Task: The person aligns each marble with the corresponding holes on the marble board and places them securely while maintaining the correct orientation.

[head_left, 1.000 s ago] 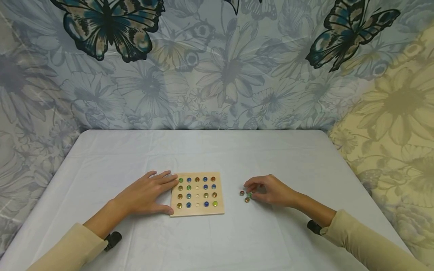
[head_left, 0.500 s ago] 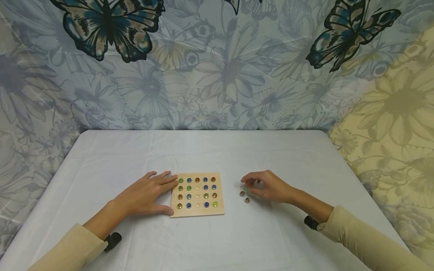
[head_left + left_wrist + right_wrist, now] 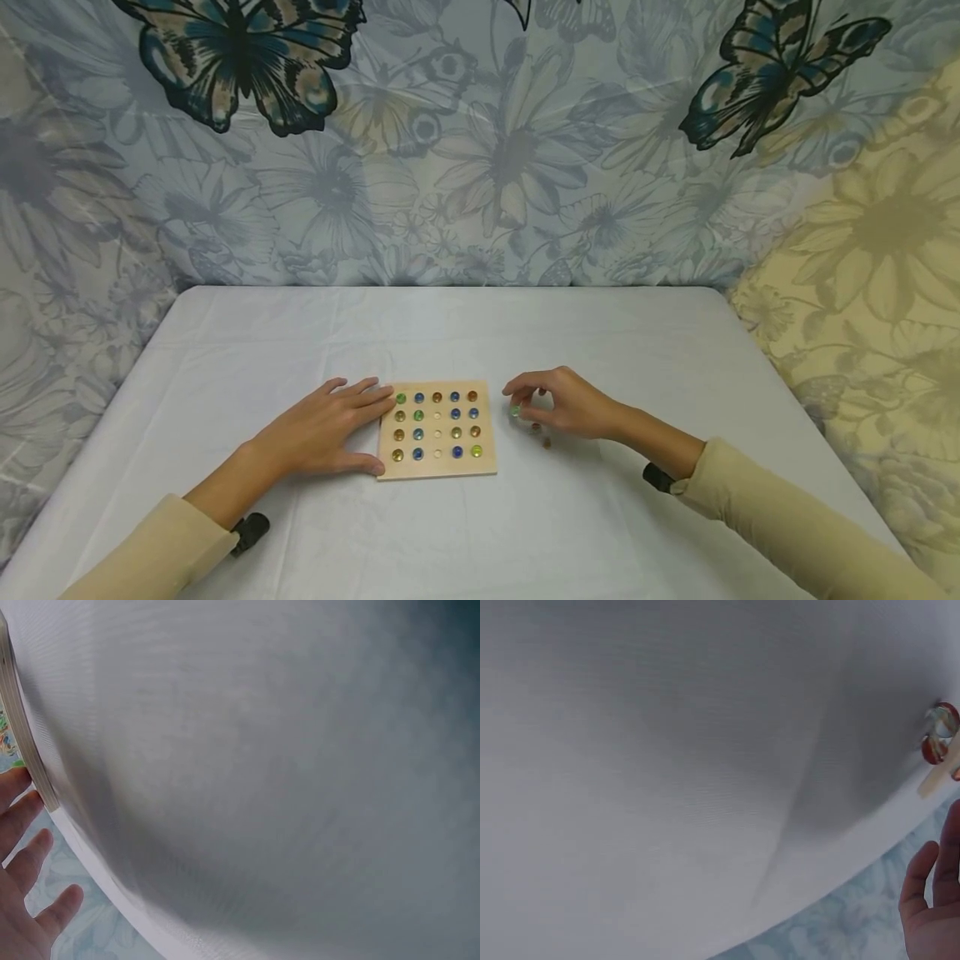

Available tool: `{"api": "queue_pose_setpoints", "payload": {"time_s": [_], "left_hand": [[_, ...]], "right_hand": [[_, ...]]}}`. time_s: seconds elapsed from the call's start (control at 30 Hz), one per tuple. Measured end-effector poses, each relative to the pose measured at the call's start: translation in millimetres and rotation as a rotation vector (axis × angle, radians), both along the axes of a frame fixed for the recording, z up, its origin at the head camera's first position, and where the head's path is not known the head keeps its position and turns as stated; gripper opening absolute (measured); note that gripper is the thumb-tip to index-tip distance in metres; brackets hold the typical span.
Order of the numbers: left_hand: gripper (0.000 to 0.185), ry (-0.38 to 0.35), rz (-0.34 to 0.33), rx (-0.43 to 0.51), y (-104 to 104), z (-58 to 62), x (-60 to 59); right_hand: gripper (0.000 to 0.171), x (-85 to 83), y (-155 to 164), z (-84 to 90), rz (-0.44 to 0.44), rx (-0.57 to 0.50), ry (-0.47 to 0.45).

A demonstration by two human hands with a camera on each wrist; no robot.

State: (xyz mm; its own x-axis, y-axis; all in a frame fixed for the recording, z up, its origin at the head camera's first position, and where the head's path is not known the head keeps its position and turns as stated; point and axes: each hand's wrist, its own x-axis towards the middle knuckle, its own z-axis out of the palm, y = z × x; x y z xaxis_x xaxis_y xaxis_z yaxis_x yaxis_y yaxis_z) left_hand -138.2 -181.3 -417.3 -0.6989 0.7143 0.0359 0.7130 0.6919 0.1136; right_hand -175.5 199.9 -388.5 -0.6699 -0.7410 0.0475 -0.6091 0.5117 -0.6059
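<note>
A square wooden board (image 3: pixel 445 471) lies flat on the white table, with rows of coloured glass marbles seated in its holes. Three holes in its middle column hold no marble. My left hand (image 3: pixel 330 429) rests at the board's left side, fingers spread straight, fingertips on its upper left corner and thumb at the lower left. To the board's right, my right hand (image 3: pixel 573 404) pinches a green marble (image 3: pixel 515 412) between thumb and index finger, above the table. Two reddish-brown marbles (image 3: pixel 940 733) lie on the cloth below that hand, partly covered by it in the head view.
A white cloth (image 3: pixel 315 325) covers the table. Behind it hangs a floral and butterfly backdrop (image 3: pixel 517 167), yellowish at the right. Each wrist carries a small black camera, one showing under the left sleeve (image 3: pixel 165 546).
My right hand has picked the green marble up from beside the two brown ones and moved left, toward the board. My left hand and the board have stayed in place.
</note>
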Motion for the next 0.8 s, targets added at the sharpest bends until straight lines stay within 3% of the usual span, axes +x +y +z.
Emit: {"api": "queue_pose_setpoints", "payload": {"time_s": [0.8], "left_hand": [[0.095,-0.018,0.008,-0.025,1,0.8,-0.3]], "right_hand": [[0.030,6.6,-75,-6.8,0.136,-0.017,-0.060]]}}
